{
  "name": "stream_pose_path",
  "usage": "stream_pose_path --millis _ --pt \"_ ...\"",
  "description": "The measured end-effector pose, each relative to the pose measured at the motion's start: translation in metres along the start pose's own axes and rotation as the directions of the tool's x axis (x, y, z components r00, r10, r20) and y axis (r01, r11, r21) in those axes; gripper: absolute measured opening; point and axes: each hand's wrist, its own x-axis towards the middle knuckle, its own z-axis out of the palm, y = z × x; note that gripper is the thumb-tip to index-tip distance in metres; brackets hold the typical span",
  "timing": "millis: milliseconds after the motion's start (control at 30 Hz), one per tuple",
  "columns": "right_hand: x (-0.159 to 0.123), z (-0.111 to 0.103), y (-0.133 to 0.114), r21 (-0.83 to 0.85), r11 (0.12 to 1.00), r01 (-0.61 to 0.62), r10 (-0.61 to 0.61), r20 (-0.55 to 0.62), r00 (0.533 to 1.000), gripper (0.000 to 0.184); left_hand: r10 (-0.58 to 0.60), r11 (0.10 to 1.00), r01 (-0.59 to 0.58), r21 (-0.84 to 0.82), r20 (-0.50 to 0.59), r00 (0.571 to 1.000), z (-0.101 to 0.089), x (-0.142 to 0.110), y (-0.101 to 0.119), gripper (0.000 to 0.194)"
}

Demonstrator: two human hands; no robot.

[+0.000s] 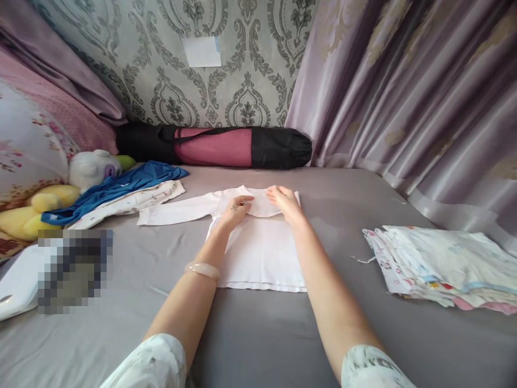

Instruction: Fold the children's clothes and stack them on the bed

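A pale pinkish-white long-sleeved shirt [262, 253] lies flat on the bed, collar away from me. One sleeve [177, 208] stretches out to the left, while the other appears folded across the chest. My left hand [237, 210], with a bangle on the wrist, is at the upper chest with fingers curled onto the folded sleeve cloth; its fingertips are partly hidden. Over at the right shoulder, my right hand [285, 202] rests on the cloth with its fingers stretched out.
Folded patterned clothes [448, 264] are stacked at right. Leftward lie a blue garment [121, 186], a cream printed garment [133, 206], plush toys [95, 168] and a white object [20, 280] beside a pixelated patch. A black-and-pink rolled bag [214, 146] lies along the wall, near curtains [404, 81].
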Motion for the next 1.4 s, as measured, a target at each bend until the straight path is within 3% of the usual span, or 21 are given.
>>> stream_pose_path --millis 67,200,300,367,467,533,633,733,967,1200,1300,1400 --pt "0.002 -0.021 -0.011 0.122 0.991 -0.053 0.062 -0.069 0.996 0.022 0.066 0.998 -0.065 0.020 -0.063 0.996 -0.001 0.000 0.005 0.034" --pt "0.006 -0.057 -0.019 0.199 0.980 -0.016 0.062 -0.226 0.972 0.020 0.176 0.984 -0.179 -0.007 -0.132 0.975 -0.005 0.000 0.012 0.035" --pt "0.010 -0.068 -0.009 0.046 0.999 -0.015 0.028 -0.300 0.954 0.024 0.157 0.986 -0.164 -0.028 -0.164 0.974 -0.008 0.000 0.012 0.037" --pt "0.012 -0.067 0.000 -0.197 0.980 -0.004 -0.058 -0.308 0.950 0.029 0.117 0.992 -0.123 -0.024 -0.184 0.976 -0.010 0.000 0.012 0.039" --pt "0.011 -0.059 0.010 -0.604 0.797 0.016 -0.150 -0.171 0.974 0.041 0.071 0.997 -0.069 0.018 -0.201 0.977 -0.013 -0.001 0.011 0.043" --pt "0.006 -0.051 0.015 -0.780 0.625 0.031 -0.114 -0.052 0.992 0.047 0.056 0.998 -0.046 0.053 -0.199 0.978 -0.015 -0.002 0.011 0.044" --pt "-0.003 -0.039 0.023 -0.905 0.421 0.062 -0.033 0.053 0.998 0.052 0.027 0.993 -0.006 0.114 -0.184 0.983 -0.017 -0.003 0.009 0.047" --pt "-0.008 -0.033 0.032 -0.943 0.320 0.089 0.017 0.100 0.995 0.056 0.041 0.972 0.000 0.234 -0.170 0.985 -0.018 -0.003 0.005 0.050" --pt "-0.007 -0.032 0.041 -0.959 0.273 0.077 0.036 0.090 0.995 0.067 0.211 0.824 -0.144 0.547 -0.060 0.976 -0.021 0.004 -0.009 0.049" --pt "-0.008 -0.032 0.042 -0.962 0.266 0.062 0.047 0.078 0.996 0.068 0.321 0.663 -0.263 0.701 0.052 0.946 -0.020 0.005 -0.014 0.052" --pt "-0.007 -0.031 0.041 -0.963 0.262 0.055 0.061 0.074 0.995 0.067 0.316 0.600 -0.245 0.761 0.055 0.947 -0.018 0.003 -0.015 0.052" --pt "-0.005 -0.030 0.035 -0.965 0.261 0.037 0.116 0.069 0.991 0.068 0.325 0.560 -0.161 0.813 -0.036 0.945 -0.016 -0.003 -0.012 0.047"
